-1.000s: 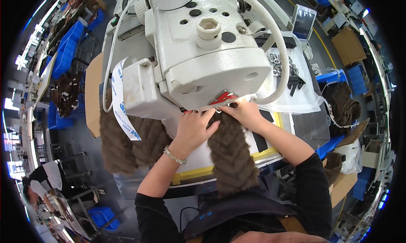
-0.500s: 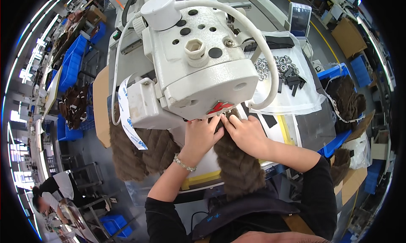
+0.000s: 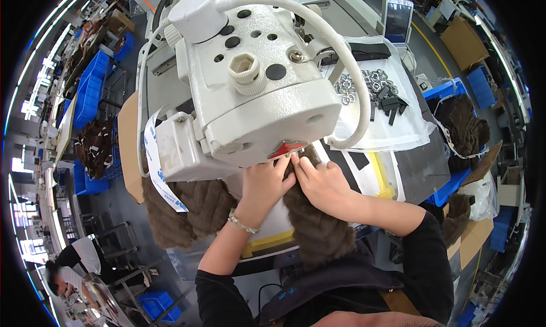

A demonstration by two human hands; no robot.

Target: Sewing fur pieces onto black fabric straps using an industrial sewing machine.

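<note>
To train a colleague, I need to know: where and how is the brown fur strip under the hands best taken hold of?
Probably by the near end of the fur strip, from the person's side: it reaches past the edge of the table, while the left hand and right hand crowd its far part.

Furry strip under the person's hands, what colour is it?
The fur strip is dark brown; it shows best in the head view.
</note>
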